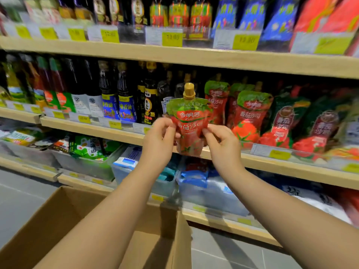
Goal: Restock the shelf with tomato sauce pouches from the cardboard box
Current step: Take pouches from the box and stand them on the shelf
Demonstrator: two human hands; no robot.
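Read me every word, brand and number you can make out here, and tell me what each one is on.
"今明后": held pouch, upper front.
"番茄沙司": held pouch, just below; also on the shelf pouch.
"香油": blue bottle label; the character before it is unclear.
"13.80": yellow price tag, top shelf.
Everything else is too blurred to read.

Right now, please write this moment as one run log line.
left hand: pinches pouch | right hand: pinches pouch | pouch: upright, in front of shelf | box: open, below arms
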